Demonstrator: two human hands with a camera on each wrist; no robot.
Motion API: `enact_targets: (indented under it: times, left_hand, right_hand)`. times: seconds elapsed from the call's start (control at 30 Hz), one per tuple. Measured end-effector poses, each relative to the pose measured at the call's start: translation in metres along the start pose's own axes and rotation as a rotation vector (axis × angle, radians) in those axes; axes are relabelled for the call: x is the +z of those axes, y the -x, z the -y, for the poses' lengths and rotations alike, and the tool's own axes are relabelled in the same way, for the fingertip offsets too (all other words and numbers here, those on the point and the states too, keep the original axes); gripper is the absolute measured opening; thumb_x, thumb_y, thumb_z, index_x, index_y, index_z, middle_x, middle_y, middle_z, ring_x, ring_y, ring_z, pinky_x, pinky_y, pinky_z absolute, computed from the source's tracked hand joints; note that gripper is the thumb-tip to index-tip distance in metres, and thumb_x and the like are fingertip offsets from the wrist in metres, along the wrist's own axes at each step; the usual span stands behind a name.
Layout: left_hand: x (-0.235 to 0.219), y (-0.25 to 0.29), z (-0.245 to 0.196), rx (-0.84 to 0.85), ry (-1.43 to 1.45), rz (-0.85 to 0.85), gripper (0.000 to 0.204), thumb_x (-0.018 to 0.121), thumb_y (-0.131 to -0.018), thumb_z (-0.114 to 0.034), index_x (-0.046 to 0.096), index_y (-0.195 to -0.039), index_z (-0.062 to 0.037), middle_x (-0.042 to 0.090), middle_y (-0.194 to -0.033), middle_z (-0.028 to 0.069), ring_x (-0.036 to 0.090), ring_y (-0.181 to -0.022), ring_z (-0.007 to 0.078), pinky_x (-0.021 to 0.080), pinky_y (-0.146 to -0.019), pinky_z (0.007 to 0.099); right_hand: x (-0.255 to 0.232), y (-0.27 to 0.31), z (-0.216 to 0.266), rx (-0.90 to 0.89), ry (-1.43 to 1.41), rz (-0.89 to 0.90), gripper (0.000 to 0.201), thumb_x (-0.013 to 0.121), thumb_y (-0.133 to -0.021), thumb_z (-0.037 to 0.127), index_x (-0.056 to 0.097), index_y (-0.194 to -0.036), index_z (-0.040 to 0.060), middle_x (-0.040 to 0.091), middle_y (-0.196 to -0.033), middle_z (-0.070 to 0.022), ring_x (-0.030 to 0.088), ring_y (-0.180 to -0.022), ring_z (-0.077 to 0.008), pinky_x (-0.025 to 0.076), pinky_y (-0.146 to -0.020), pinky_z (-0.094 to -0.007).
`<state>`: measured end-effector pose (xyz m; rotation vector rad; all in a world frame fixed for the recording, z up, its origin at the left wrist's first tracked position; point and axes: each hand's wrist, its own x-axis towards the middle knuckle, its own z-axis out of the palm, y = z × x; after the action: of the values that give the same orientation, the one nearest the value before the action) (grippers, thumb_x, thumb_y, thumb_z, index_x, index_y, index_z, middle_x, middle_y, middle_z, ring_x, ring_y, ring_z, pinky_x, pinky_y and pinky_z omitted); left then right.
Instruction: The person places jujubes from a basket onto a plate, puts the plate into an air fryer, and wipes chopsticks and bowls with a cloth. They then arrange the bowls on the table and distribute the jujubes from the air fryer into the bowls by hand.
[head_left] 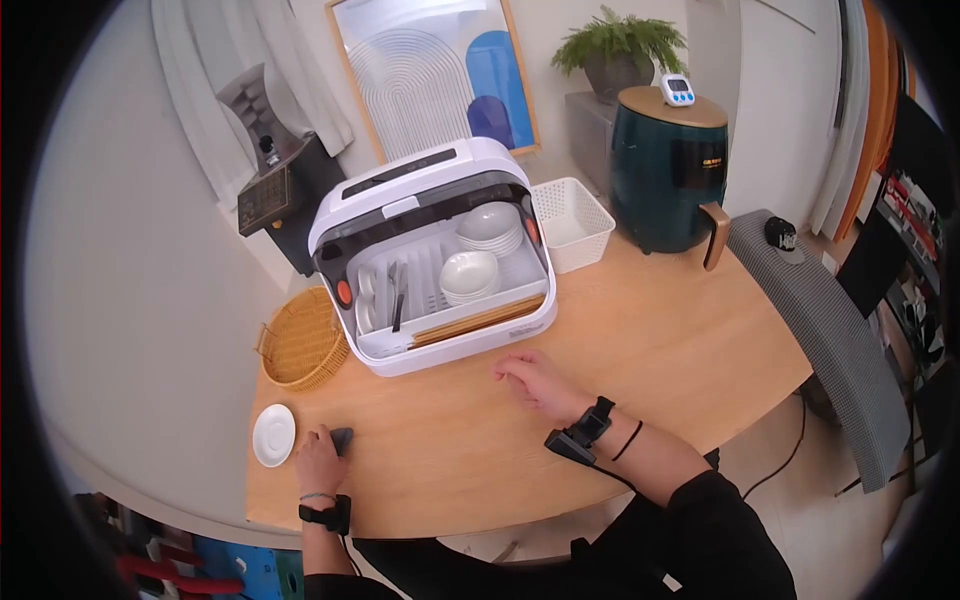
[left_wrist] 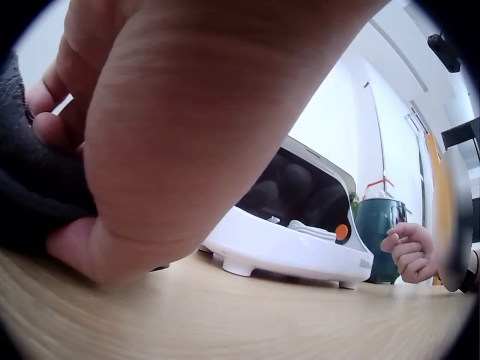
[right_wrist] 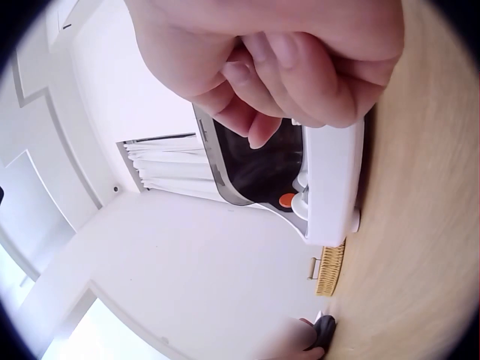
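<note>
At the table's front left, my left hand (head_left: 320,462) grips a dark grey cloth (head_left: 342,441). In the left wrist view the cloth (left_wrist: 37,180) looks soft and fuzzy, with thumb and fingers on either side of it. A small white saucer (head_left: 274,436) lies just left of that hand. My right hand (head_left: 540,385) rests near the table in front of the white dish cabinet (head_left: 450,355), its fingers loosely curled and holding nothing. Inside the cabinet, under its raised dark lid, are stacked white bowls (head_left: 470,275), small dishes, dark-handled cutlery (head_left: 398,295) and wooden chopsticks (head_left: 480,322).
A round wicker basket (head_left: 303,340) stands left of the cabinet, a white plastic basket (head_left: 575,225) to its right. Farther right is a green air fryer (head_left: 665,180) with a timer (head_left: 677,90) on top. A grey bench (head_left: 830,350) stands beyond the table's right edge.
</note>
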<state>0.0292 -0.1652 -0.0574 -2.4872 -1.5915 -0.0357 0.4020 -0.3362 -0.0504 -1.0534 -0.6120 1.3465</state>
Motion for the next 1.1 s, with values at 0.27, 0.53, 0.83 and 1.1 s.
enact_targets:
  times: [0.27,0.53,0.83,1.1]
  left_hand:
    - [-0.072,0.008,-0.090,0.486,0.181,-0.247,0.035,0.069,-0.072,-0.013,0.058,-0.105,-0.0074,0.061,-0.096,0.0109,0.063,-0.084,0.0316,0.049,-0.076,0.0439]
    - [-0.130,-0.020,-0.217,0.994,0.234,-0.513,0.035,0.070,-0.073,-0.009,0.063,-0.107,-0.0088,0.059,-0.107,0.0053,0.059,-0.096,0.0238,0.045,-0.081,0.0373]
    - [-0.135,-0.056,-0.266,1.071,0.851,-0.108,0.023,0.061,-0.081,-0.005,0.064,-0.103,-0.0044,0.065,-0.100,0.0142,0.064,-0.085,0.0333,0.052,-0.073,0.0403]
    - [-0.089,-0.130,-0.221,0.508,0.895,-0.218,0.018,0.059,-0.087,-0.012,0.060,-0.103,-0.0049,0.068,-0.076,0.0186,0.066,-0.071,0.0390,0.052,-0.064,0.0479]
  right_hand:
    - [-0.009,0.001,0.008,-0.037,0.138,0.022,0.023,0.058,-0.096,0.029,0.063,-0.097,0.0068,0.043,-0.062,0.0060,0.037,-0.050,-0.0039,0.028,-0.043,-0.0217]
    - [-0.010,0.012,0.013,-0.098,-0.194,0.381,0.045,0.051,-0.102,0.038,0.046,-0.136,0.0096,0.062,-0.116,-0.0080,0.066,-0.096,-0.0170,0.055,-0.076,-0.0332]
    - [-0.035,-0.006,0.018,-0.244,-0.339,-0.027,0.026,0.058,-0.100,0.025,0.059,-0.118,0.0056,0.065,-0.108,-0.0062,0.065,-0.091,-0.0142,0.054,-0.076,-0.0279]
    - [-0.033,0.001,0.032,-0.238,-0.281,-0.196,0.022,0.061,-0.096,0.027,0.056,-0.107,0.0085,0.058,-0.082,-0.0020,0.053,-0.057,-0.0123,0.037,-0.042,-0.0237]
